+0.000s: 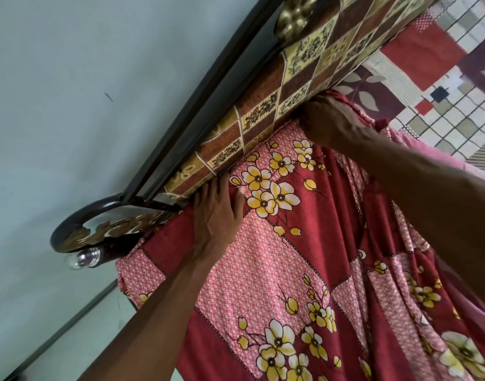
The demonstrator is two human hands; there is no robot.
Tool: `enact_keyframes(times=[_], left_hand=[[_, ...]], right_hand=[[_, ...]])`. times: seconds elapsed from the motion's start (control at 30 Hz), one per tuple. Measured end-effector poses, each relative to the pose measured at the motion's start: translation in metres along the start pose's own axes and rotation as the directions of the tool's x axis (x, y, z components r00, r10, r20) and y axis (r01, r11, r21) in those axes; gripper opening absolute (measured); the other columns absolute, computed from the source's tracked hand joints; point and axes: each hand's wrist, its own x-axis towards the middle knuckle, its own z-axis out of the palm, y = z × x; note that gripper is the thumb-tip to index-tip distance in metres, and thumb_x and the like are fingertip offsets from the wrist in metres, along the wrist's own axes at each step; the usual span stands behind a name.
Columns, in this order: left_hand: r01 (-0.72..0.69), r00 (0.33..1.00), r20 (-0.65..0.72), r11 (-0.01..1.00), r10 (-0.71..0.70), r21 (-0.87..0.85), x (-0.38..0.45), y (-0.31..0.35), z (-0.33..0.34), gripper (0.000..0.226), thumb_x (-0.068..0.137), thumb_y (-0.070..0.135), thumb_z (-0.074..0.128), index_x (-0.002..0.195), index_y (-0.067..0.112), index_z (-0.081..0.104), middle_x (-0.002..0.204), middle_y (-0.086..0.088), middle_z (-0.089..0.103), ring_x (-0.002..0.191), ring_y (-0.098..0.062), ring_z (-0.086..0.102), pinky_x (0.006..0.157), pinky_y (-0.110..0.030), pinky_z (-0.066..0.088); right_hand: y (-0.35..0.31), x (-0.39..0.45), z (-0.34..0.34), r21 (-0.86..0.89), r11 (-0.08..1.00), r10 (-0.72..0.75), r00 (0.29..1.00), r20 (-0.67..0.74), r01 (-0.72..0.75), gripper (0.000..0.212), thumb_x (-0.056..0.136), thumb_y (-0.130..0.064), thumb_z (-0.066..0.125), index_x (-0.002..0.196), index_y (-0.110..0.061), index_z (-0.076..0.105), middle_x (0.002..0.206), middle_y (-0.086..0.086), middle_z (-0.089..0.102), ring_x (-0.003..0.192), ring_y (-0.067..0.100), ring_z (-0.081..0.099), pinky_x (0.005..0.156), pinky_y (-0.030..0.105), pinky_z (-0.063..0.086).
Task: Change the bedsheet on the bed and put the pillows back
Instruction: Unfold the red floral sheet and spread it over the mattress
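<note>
red floral bedsheet [277, 270] lies over mattress at headboard [263, 105] | left hand [216, 213] presses edge flat-fingered; right hand [326, 119] bunches cloth | light, limp, creases easily; best held along hem

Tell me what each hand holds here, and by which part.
Both hands work the red floral bedsheet at its edge along the headboard. The left hand presses it there with straight fingers; the right hand bunches it, grip partly hidden.

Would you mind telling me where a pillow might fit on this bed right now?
Flat floral bedsheet below the left hand is free. Along the headboard both hands crowd the edge; right of the right hand the sheet lies bunched.
</note>
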Motion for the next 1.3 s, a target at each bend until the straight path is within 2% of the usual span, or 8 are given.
enact_keyframes(times=[0.13,0.3,0.5,0.6,0.77,0.97,1.17,1.3], left_hand=[[-0.019,1.0,0.003,0.999,0.019,-0.025,0.0,-0.003,-0.001,0.056,0.107,0.05,0.035,0.149,0.014,0.043,0.139,-0.008,0.058,0.124,-0.024,0.054,0.104,-0.041,0.044],[0.004,1.0,0.009,0.999,-0.004,-0.039,0.001,-0.001,0.001,0.055,0.107,0.049,0.037,0.15,0.015,0.043,0.14,-0.008,0.057,0.124,-0.023,0.055,0.104,-0.039,0.043],[-0.009,1.0,-0.028,0.992,0.005,-0.129,-0.018,-0.002,-0.01,0.051,0.107,0.04,0.045,0.149,0.01,0.046,0.147,-0.008,0.049,0.127,-0.022,0.051,0.105,-0.041,0.046],[0.008,1.0,-0.01,0.988,-0.009,-0.156,-0.04,-0.015,-0.02,0.052,0.107,0.039,0.047,0.152,0.013,0.043,0.15,-0.008,0.047,0.131,-0.025,0.048,0.107,-0.043,0.044],[0.183,0.966,0.216,0.968,-0.144,-0.173,-0.045,-0.063,-0.043,0.056,0.106,0.047,0.043,0.154,0.017,0.04,0.153,-0.012,0.047,0.139,-0.031,0.044,0.114,-0.047,0.037],[0.193,0.973,-0.053,0.913,-0.227,-0.359,-0.12,-0.103,-0.073,0.031,0.104,0.028,0.052,0.13,0.013,0.061,0.129,-0.005,0.058,0.121,-0.022,0.054,0.105,-0.045,0.046],[0.493,0.834,0.065,0.688,-0.548,-0.532,-0.197,-0.133,-0.063,0.043,0.108,0.03,0.046,0.15,0.019,0.043,0.141,-0.004,0.046,0.122,-0.015,0.051,0.094,-0.024,0.042],[0.775,0.504,0.527,0.09,-0.685,-0.625,-0.225,-0.146,-0.042,0.044,0.107,0.037,0.048,0.147,0.018,0.046,0.145,-0.004,0.053,0.132,-0.025,0.051,0.102,-0.04,0.048]], right_hand=[[-0.012,-0.031,-0.004,-0.06,0.972,-0.225,0.974,0.027,0.226,0.051,0.1,-0.04,0.036,0.133,-0.015,0.064,0.136,0.009,0.064,0.123,0.033,0.06,0.099,0.049,0.051],[-0.028,0.003,-0.012,-0.228,0.947,-0.168,0.953,0.252,0.227,0.054,0.108,-0.048,0.021,0.136,-0.029,0.064,0.141,-0.007,0.063,0.138,0.025,0.048,0.114,0.054,0.029],[-0.058,-0.046,0.008,0.028,0.994,-0.106,0.989,0.099,0.103,0.048,0.104,-0.04,0.049,0.146,-0.018,0.05,0.154,0.006,0.048,0.135,0.026,0.051,0.1,0.05,0.053],[-0.087,-0.069,0.022,0.091,0.969,-0.243,0.959,0.144,0.232,0.054,0.105,-0.046,0.044,0.154,-0.026,0.042,0.163,0.0,0.036,0.15,0.023,0.033,0.113,0.053,0.039],[-0.109,-0.035,0.019,-0.098,0.995,-0.012,0.971,0.237,0.036,0.04,0.104,-0.037,0.043,0.143,-0.035,0.055,0.155,-0.005,0.047,0.144,0.025,0.037,0.109,0.052,0.032],[-0.159,-0.113,0.03,0.382,0.924,-0.021,0.999,-0.027,0.03,0.036,0.097,-0.022,0.056,0.13,-0.008,0.06,0.13,0.014,0.06,0.119,0.031,0.058,0.099,0.044,0.053],[-0.224,-0.234,0.082,0.496,0.869,-0.031,0.999,0.044,0.005,0.047,0.096,-0.02,0.067,0.141,-0.011,0.058,0.163,0.013,0.033,0.154,0.029,0.024,0.125,0.05,0.024],[-0.262,-0.281,0.086,0.722,0.667,0.241,0.97,0.026,-0.185,0.028,0.097,-0.017,0.063,0.124,-0.014,0.067,0.138,0.004,0.058,0.126,0.018,0.056,0.108,0.041,0.049]])
